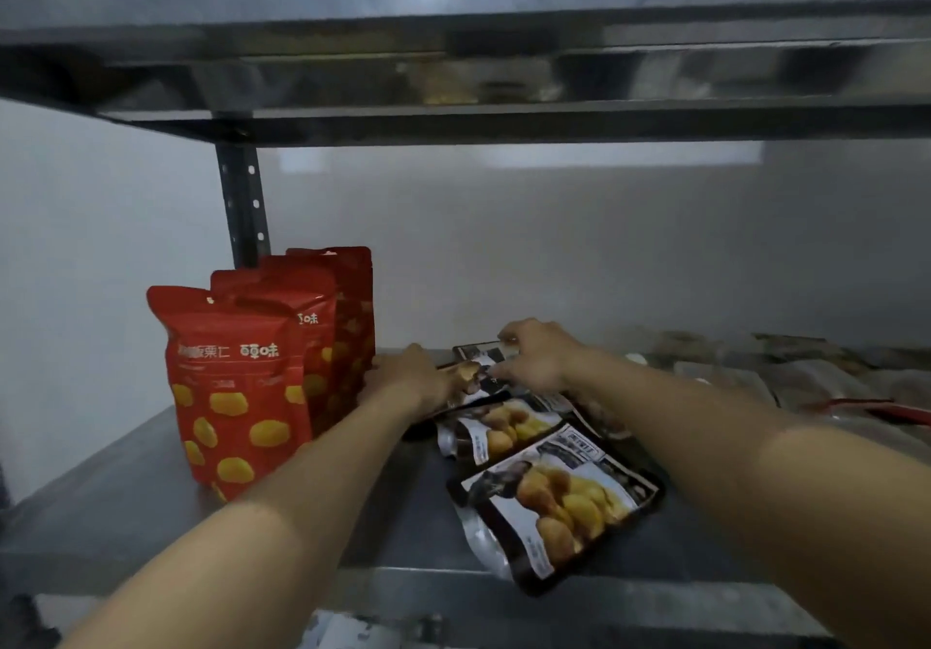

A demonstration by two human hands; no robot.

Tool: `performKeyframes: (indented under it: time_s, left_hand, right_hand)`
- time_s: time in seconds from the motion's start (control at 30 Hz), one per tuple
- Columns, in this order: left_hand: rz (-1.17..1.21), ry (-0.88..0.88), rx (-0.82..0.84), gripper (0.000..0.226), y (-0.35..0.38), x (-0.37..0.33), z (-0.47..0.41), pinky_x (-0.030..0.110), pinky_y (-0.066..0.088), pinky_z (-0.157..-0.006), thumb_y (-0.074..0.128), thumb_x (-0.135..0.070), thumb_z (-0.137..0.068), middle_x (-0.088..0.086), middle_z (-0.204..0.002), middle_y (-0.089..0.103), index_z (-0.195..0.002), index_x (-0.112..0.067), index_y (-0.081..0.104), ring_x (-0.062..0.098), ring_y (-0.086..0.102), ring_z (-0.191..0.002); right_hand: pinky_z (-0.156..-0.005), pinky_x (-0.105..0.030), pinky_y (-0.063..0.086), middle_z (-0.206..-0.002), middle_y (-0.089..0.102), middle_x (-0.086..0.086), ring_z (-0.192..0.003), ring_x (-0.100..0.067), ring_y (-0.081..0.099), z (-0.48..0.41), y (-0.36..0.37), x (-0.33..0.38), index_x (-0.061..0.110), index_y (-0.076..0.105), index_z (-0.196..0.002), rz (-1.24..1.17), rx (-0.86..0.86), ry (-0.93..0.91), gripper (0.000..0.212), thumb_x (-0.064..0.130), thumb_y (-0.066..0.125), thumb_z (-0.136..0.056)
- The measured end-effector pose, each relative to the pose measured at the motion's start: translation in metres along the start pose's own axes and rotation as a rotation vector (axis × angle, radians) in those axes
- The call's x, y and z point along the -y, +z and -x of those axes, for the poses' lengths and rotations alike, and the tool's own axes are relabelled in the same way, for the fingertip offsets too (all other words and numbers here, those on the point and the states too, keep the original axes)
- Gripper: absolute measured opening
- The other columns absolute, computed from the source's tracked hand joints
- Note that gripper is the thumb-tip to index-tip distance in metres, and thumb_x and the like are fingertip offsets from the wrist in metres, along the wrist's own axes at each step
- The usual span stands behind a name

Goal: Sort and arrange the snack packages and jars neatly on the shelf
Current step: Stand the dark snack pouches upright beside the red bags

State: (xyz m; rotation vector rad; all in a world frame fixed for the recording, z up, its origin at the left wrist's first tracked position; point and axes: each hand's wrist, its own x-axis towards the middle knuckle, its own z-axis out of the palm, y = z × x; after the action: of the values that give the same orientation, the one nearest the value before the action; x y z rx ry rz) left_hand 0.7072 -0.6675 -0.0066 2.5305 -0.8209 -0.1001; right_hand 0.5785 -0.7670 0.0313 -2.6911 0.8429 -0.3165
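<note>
Your hands are apart but close together, both reaching to the far middle of a grey metal shelf (126, 497). Your left hand (413, 376) curls its fingers round the left edge of the far dark packet (483, 361). Your right hand (539, 356) pinches the same packet's far top edge. The packet lies low on the shelf, partly hidden by your fingers.

Two like it lie flat nearer to you, overlapping in a line: the middle dark packet (499, 429) and the near dark packet (554, 502), whose corner reaches the shelf's front lip. Each is black-edged with a photo of yellow-brown round pieces and a small pale label too blurred to read.

To the left stand the red pouches (237, 386), upright, one behind another; four tops show. They are printed with yellow nuggets and white Chinese writing; the larger characters look like 百草味, and 栗仁 can be made out beside them.

At far right sits a blurred heap of packets (806, 371). A perforated dark post (244, 205) rises behind the pouches to the upper shelf (453, 69).
</note>
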Motion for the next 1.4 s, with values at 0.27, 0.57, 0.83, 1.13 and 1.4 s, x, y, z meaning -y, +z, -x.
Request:
performKeyframes:
  time_s: [0.27,0.57,0.83,1.13,1.4]
  left_hand:
    - [0.161,-0.164,-0.012,0.074,0.003,-0.005,-0.015,0.037,0.054,-0.084,0.081,-0.048,-0.062,0.015,-0.119,0.053,-0.119,-0.011,0.051,0.028,0.056,-0.1]
    - [0.555,-0.197,-0.143,0.091,0.0,-0.013,-0.016,0.038,0.047,-0.095,0.09,-0.011,-0.06,0.015,-0.131,0.05,-0.135,-0.006,0.039,0.033,0.048,-0.122]
    - [0.535,0.166,-0.479,0.065,-0.022,-0.025,-0.026,0.039,0.057,-0.083,0.078,-0.003,-0.074,0.005,-0.122,0.052,-0.127,-0.026,0.05,0.024,0.055,-0.108]
    - [0.355,0.574,-0.377,0.078,-0.039,-0.035,-0.024,0.01,0.04,-0.065,0.075,0.009,-0.068,0.0,-0.133,0.044,-0.131,-0.026,0.047,0.012,0.045,-0.114]
    - [0.414,0.47,-0.669,0.1,-0.009,-0.032,-0.018,0.028,0.03,-0.11,0.087,-0.027,-0.065,0.006,-0.145,0.035,-0.144,-0.014,0.029,0.02,0.031,-0.135]
  right_hand:
    - [-0.092,-0.029,0.043,-0.135,0.052,-0.011,-0.12,-0.027,0.052,-0.032,0.011,-0.003,0.01,0.05,-0.135,-0.048,0.11,-0.012,0.06,0.026,0.075,-0.083]
    - [-0.102,-0.032,0.041,-0.143,0.045,-0.012,-0.13,-0.029,0.045,-0.033,0.008,-0.015,0.008,0.039,-0.142,-0.142,0.079,0.049,0.087,0.024,0.086,-0.071]
    - [-0.085,-0.029,0.055,-0.137,0.052,-0.017,-0.118,-0.026,0.055,-0.025,0.0,-0.02,0.004,0.027,-0.147,-0.453,0.103,0.14,0.1,0.011,0.087,-0.068]
    - [-0.097,-0.037,0.05,-0.126,0.061,-0.011,-0.114,-0.026,0.057,-0.037,0.006,-0.023,0.005,0.055,-0.128,-0.425,0.135,0.12,0.078,0.034,0.089,-0.064]
    - [-0.098,-0.031,0.046,-0.132,0.057,-0.008,-0.123,-0.025,0.052,-0.048,0.009,-0.023,0.012,0.049,-0.135,-0.397,0.03,0.053,0.092,0.032,0.093,-0.056]
